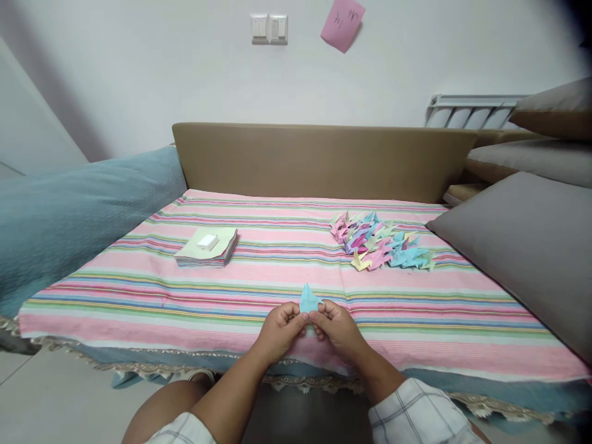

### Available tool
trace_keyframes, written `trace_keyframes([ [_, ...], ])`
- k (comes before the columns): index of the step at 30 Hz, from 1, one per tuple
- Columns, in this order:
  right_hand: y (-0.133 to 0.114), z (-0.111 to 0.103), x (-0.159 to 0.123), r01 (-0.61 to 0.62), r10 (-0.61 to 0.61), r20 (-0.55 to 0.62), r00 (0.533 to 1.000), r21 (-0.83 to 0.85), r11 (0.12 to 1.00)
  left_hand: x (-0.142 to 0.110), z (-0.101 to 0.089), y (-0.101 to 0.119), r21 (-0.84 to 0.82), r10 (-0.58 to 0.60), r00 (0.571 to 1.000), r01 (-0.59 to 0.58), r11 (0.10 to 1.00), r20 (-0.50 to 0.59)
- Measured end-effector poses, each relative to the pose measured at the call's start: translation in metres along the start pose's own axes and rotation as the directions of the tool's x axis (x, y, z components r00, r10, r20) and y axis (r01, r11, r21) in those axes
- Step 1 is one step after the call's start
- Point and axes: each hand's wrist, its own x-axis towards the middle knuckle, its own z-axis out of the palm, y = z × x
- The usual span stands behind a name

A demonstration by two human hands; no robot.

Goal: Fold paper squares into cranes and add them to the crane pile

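A small piece of light-blue folded paper is held up near the front edge of the striped cloth. My left hand pinches its lower left side between thumb and fingers. On the other side, my right hand grips the lower right corner in the same way, and the two thumbs nearly meet below it. The paper comes to a point at the top. Behind and to the right lies a cluster of folded paper cranes in pink, blue, purple, yellow and green.
A stack of coloured paper sheets with a small white block on top lies at the left. Grey cushions are piled at the right, and a blue-covered armrest stands at the left. A brown backrest runs along the back.
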Motion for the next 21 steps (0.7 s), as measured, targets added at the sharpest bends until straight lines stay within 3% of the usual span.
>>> trace_keyframes([
  [11,0.0025,0.0015,0.0005,-0.044,0.044,0.007,0.999,0.028,0.999,-0.0016,0.0012,0.0025,0.004,0.009,1.0,-0.009,1.0,-0.027],
  [17,0.0038,-0.0029,0.0033,0.118,-0.146,-0.171,0.974,-0.162,0.98,0.0031,0.0043,0.0014,-0.205,-0.026,0.972,-0.023,0.978,-0.233],
  [21,0.0039,-0.0044,0.0009,0.194,-0.27,-0.176,0.947,-0.358,0.913,0.0026,0.0047,0.0,-0.311,-0.066,0.977,-0.001,0.95,-0.202],
])
